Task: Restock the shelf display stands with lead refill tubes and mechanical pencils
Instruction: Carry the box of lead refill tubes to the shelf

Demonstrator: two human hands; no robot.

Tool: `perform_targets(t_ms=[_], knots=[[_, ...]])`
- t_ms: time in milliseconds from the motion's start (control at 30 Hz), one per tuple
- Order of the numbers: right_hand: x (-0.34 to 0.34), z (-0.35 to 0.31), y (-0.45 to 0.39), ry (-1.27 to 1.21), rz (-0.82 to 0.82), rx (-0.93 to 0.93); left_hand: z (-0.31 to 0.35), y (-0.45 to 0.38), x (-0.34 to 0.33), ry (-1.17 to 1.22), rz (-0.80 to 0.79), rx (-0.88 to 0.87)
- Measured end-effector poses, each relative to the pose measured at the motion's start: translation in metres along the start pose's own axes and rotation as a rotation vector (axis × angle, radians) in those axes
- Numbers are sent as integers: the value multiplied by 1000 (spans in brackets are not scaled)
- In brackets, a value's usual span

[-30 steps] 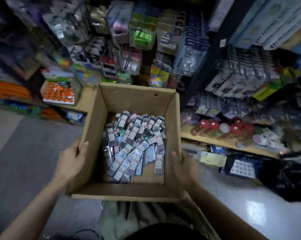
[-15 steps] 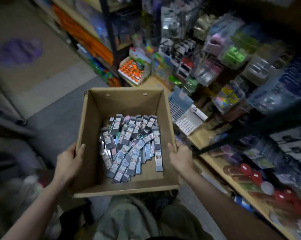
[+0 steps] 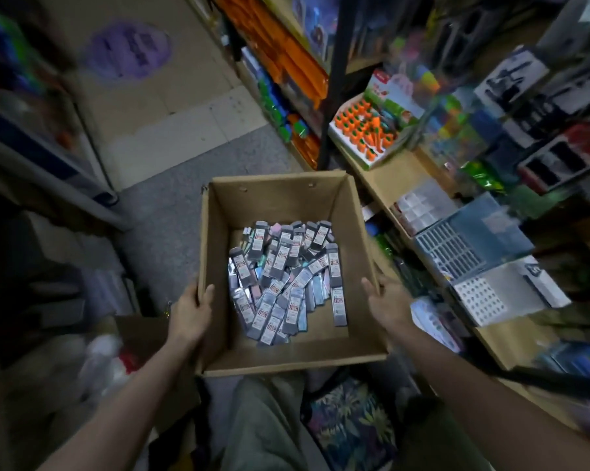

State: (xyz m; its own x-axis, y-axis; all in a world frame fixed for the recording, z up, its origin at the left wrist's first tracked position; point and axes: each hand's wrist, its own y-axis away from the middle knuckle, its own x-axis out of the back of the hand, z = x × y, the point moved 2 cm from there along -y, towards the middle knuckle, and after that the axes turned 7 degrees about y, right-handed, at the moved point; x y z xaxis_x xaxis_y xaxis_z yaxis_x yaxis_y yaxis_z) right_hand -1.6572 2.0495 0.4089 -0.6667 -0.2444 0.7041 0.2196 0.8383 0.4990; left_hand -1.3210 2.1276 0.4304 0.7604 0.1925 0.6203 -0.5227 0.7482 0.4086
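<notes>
Fingers of both hands grasping one cardboard box [image 3: 218, 266] of uncountably many lead refill tubes [image 3: 283, 283].

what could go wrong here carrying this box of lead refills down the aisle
The cardboard box is held only at its side walls, left hand and right hand; a slip could tip it. The lead refill tubes lie loose in a heap and could slide or spill if it tilts. The box hides the floor just ahead, where bags and clutter lie beside the legs, so tripping is possible.
</notes>
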Motion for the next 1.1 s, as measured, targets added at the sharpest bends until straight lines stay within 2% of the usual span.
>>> perform_targets(t_ms=[267,400,567,833,1000,1100], knots=[[-113,102,-119,4,13,15,-107,-80,-155,61,70,121],[-171,162,-176,37,79,35,-170,-111,-242,103,85,126],[-234,227,-238,3,39,30,-231,-152,-326,94,103,81],[-289,281,-280,19,129,97,-288,-180,-385,90,139,42],[-285,304,-280,-18,159,119,-280,-171,-395,1,183,-126],[-274,318,-268,10,153,128,-285,-148,-405,34,164,-141]])
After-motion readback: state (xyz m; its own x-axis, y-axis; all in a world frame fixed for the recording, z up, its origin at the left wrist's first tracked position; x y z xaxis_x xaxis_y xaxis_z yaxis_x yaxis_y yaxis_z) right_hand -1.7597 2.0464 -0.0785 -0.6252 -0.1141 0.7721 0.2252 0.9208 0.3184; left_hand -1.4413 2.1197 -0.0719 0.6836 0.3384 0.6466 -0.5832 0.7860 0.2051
